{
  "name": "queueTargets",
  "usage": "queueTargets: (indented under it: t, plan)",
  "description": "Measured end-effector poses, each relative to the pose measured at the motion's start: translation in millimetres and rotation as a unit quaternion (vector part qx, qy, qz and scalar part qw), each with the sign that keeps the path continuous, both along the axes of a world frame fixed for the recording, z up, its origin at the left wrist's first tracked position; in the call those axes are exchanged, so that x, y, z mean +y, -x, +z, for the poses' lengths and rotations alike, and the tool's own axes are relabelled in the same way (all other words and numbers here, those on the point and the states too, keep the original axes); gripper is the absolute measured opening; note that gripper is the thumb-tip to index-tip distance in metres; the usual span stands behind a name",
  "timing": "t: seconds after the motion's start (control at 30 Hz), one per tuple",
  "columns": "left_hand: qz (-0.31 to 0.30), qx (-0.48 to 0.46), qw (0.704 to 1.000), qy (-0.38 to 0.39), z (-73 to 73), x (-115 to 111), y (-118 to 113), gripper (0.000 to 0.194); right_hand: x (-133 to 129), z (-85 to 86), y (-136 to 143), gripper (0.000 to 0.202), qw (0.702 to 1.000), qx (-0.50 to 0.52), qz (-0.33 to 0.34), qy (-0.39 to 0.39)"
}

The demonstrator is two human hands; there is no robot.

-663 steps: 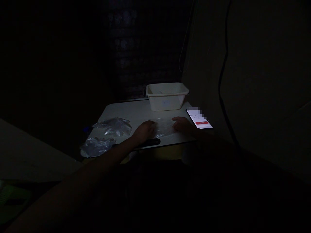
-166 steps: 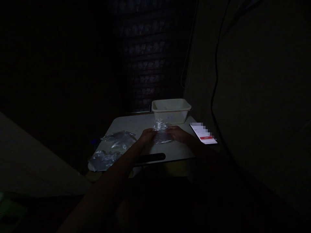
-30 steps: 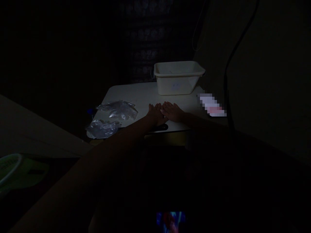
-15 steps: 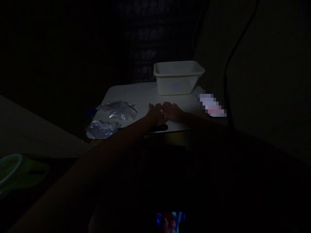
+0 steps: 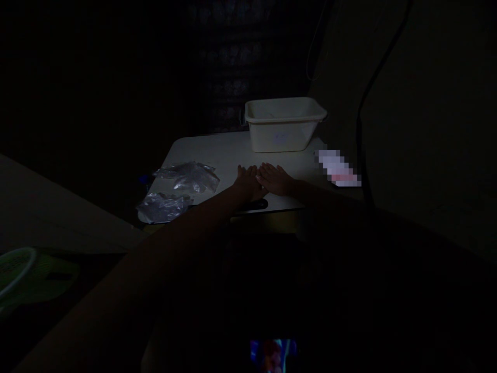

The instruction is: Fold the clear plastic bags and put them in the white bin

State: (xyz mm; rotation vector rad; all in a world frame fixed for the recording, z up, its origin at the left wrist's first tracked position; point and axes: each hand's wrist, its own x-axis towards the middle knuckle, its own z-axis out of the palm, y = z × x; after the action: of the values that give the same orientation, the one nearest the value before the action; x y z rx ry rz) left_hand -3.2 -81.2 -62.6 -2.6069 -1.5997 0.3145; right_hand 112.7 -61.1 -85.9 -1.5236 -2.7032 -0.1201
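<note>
My left hand (image 5: 249,184) is stretched over the front part of a white table (image 5: 229,147), its fingers extended. Beside it lies my right hand (image 5: 276,179), also flat, its fingertips meeting or overlapping the left hand. Neither hand shows anything in its grasp, though the light is very dim. Behind them stands a cream plastic tub (image 5: 285,135) with a small label on its front. To the left of my hands are a crumpled clear plastic bag (image 5: 196,177) and, nearer the table's front corner, a second plastic bag (image 5: 163,206).
A green basket (image 5: 42,274) is at the lower left. A blurred-out bright object (image 5: 337,168) lies right of the table. A dark cable (image 5: 360,114) hangs along the right wall. A lit screen (image 5: 273,356) glows at the bottom. Something blue (image 5: 143,178) shows by the table's left edge.
</note>
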Motion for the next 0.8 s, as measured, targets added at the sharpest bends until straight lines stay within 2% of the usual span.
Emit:
queueTargets:
  t: [0.8]
  plan:
    - [0.012, -0.007, 1.000, 0.007, -0.7, 0.6, -0.8, 0.070, 3.2, -3.0, -0.6, 0.054, 1.000, 0.004, -0.001, 0.001]
